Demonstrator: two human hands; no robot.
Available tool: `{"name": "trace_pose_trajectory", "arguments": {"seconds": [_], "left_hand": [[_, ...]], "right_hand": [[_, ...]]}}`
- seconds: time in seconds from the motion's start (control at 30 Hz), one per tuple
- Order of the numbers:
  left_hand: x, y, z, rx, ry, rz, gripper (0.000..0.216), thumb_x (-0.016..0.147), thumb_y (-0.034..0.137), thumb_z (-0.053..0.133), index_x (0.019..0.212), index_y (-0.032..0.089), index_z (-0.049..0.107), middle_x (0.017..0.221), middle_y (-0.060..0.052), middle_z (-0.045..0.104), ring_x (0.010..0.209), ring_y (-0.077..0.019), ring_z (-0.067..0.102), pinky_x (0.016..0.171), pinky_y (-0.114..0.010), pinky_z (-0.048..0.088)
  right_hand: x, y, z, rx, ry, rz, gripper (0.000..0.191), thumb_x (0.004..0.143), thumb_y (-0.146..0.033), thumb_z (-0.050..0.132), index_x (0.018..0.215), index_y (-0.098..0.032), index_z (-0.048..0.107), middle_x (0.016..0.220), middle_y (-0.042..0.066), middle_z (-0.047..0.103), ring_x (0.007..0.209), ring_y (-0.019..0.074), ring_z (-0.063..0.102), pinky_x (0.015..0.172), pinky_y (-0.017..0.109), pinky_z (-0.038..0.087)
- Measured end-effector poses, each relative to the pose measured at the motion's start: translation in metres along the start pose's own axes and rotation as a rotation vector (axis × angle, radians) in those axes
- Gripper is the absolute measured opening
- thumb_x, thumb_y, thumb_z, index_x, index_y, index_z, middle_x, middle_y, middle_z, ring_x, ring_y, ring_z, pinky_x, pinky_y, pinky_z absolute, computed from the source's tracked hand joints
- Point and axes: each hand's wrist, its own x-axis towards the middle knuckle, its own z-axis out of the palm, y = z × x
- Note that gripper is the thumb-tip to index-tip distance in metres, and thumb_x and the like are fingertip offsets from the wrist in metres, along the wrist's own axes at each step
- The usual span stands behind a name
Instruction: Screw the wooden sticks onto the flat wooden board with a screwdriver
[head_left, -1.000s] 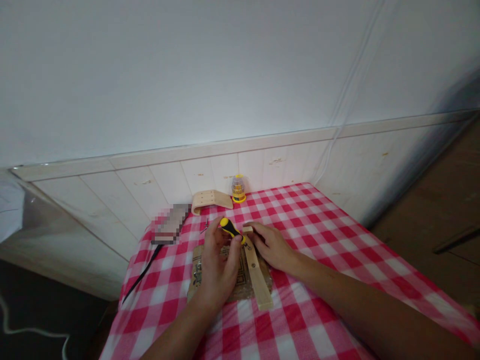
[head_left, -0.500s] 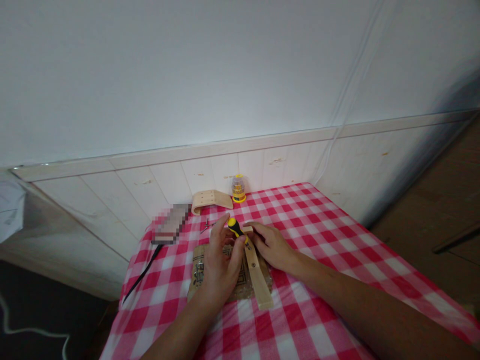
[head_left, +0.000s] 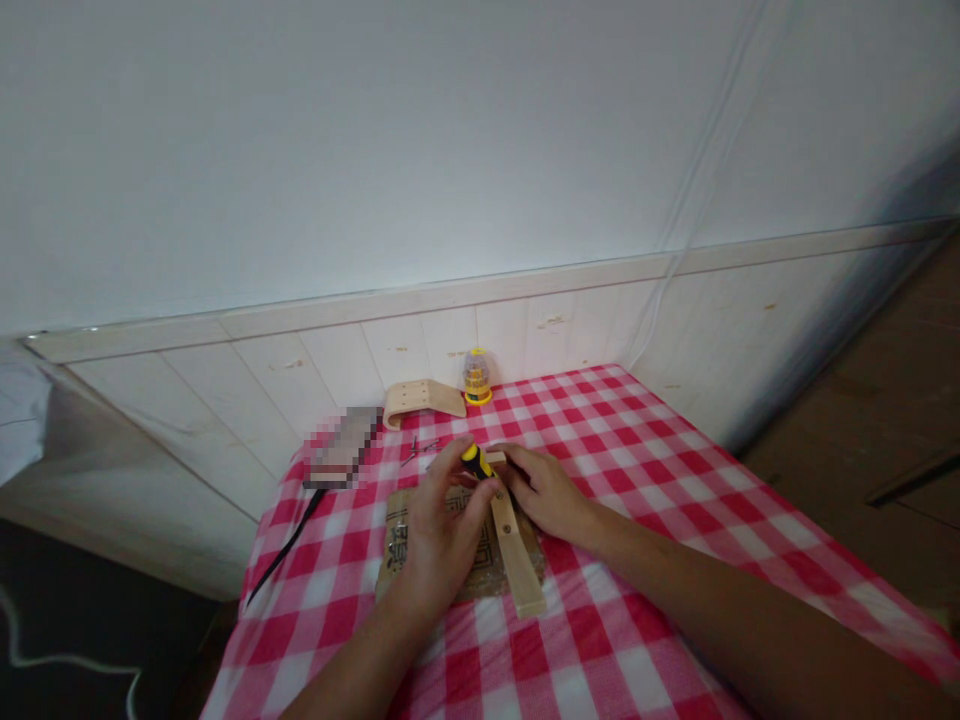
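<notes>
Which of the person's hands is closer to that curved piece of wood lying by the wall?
Left. The left hand, gripping the screwdriver, sits just in front of the curved wood; the right hand is farther right, on the wooden strip.

I see a single view, from a camera worn on the person's head, facing forward and only slightly down, across the table (head_left: 637, 470) toward the white wall (head_left: 450, 150) behind it. Wall and panelling fill the upper half of the frame; the checked tabletop lies in the lower middle, with floor at the far left and right edges. Both forearms enter from the bottom edge. The left hand (head_left: 439, 530) and right hand (head_left: 544, 495) meet at lower centre, at arm's reach from the lens, so the screwdriver (head_left: 475, 460) in the left fingers shows only small.
</notes>
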Motion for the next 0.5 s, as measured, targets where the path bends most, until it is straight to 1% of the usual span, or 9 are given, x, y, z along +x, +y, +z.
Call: {"name": "trace_pose_trajectory", "arguments": {"seconds": [0.07, 0.2, 0.5], "left_hand": [[-0.0013, -0.0009, 0.0, -0.003, -0.008, -0.026, 0.046, 0.091, 0.031, 0.072, 0.134, 0.025, 0.058, 0.107, -0.006, 0.074, 0.088, -0.0191, 0.073, 0.079, -0.034, 0.062], [-0.0026, -0.0007, -0.0013, 0.023, -0.03, -0.019, 0.05, 0.092, 0.029, 0.07, 0.139, 0.024, 0.055, 0.111, -0.007, 0.074, 0.091, -0.0202, 0.073, 0.083, -0.036, 0.061], [0.0, 0.0065, -0.0045, 0.035, -0.077, -0.023, 0.047, 0.095, 0.03, 0.065, 0.141, 0.024, 0.057, 0.114, -0.01, 0.076, 0.095, -0.0229, 0.075, 0.085, -0.038, 0.062]], "right_hand": [[0.0002, -0.0001, -0.0001, 0.002, -0.004, 0.003, 0.031, 0.101, -0.016, 0.047, 0.122, -0.017, 0.069, 0.114, 0.013, 0.078, 0.104, 0.0256, 0.074, 0.091, 0.04, 0.058], [0.0002, 0.001, 0.0002, -0.017, -0.004, -0.003, 0.03, 0.101, -0.016, 0.048, 0.123, -0.018, 0.068, 0.114, 0.012, 0.078, 0.102, 0.0244, 0.074, 0.089, 0.038, 0.058], [0.0002, 0.0019, 0.0003, -0.049, 0.011, -0.009, 0.03, 0.1, -0.016, 0.048, 0.121, -0.019, 0.069, 0.112, 0.011, 0.078, 0.097, 0.0232, 0.075, 0.084, 0.035, 0.058]]}}
